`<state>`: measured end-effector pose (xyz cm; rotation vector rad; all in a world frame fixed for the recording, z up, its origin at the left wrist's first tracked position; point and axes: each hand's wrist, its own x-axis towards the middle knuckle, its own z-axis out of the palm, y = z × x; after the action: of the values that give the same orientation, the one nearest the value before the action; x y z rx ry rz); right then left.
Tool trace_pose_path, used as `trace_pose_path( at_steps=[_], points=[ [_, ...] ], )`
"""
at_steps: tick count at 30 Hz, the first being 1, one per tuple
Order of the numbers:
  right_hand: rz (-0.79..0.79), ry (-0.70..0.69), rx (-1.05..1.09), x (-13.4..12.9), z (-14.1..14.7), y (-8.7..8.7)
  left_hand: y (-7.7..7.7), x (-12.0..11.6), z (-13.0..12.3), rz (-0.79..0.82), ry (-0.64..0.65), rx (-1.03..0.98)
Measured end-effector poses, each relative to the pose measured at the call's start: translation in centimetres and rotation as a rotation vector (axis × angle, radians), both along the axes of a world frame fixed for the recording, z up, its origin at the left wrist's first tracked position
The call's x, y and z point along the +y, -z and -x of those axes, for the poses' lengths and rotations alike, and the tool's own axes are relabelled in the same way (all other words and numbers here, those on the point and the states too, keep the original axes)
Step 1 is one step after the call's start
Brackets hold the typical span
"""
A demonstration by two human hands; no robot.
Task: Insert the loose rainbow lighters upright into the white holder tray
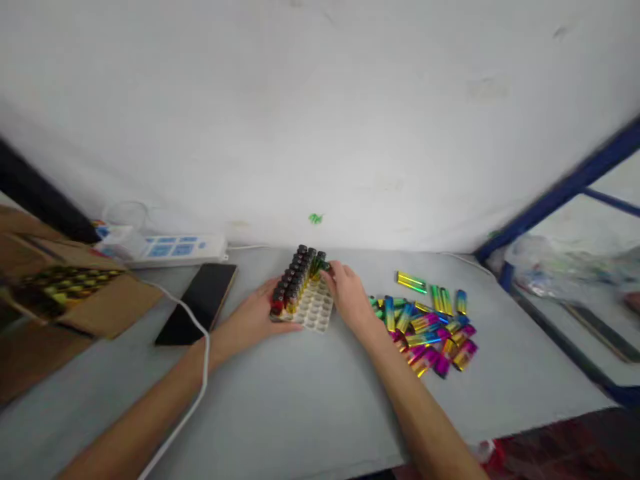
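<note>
A pale tray with round holes sits on the grey table, its left rows filled with several upright dark-topped lighters. My left hand is wrapped round the tray's left edge, thumb along the front. At the tray's back right, my right hand has its fingers closed on a green lighter beside the filled rows. To the right of that hand lies a loose pile of shiny metallic tubes in green, gold, blue and pink.
A black phone and a white power strip are at the left. A white cable crosses my left forearm. An open cardboard box stands far left. Blue metal framing borders the right side.
</note>
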<state>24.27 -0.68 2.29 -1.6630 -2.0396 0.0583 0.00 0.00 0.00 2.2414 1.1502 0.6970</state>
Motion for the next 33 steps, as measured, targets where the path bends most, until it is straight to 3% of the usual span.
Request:
trace_pose_path(
  at_steps=[8,14,20,23,29,33],
  points=[
    [0.018,0.046,-0.049,0.3,1.6,-1.6,-0.4,-0.1,0.1,-0.030,0.016,0.018],
    [0.067,-0.058,-0.096,0.2,0.9,-2.1,-1.1,-0.2,0.1,0.004,-0.021,0.066],
    [0.129,0.030,-0.136,-0.8,1.0,-2.5,-1.2,0.1,0.0,-0.029,-0.031,0.086],
    [0.140,0.021,-0.107,-1.5,-0.6,-3.3,-1.4,0.2,-0.1,-0.014,-0.022,0.098],
    [0.317,0.214,-0.106,-2.7,-7.1,-5.0,-1.9,-0.2,-0.2,0.017,-0.019,0.121],
    [0.430,0.188,-0.112,-3.3,-9.4,-5.0,-2.0,-0.3,-0.3,0.007,-0.024,0.105]
  ],
)
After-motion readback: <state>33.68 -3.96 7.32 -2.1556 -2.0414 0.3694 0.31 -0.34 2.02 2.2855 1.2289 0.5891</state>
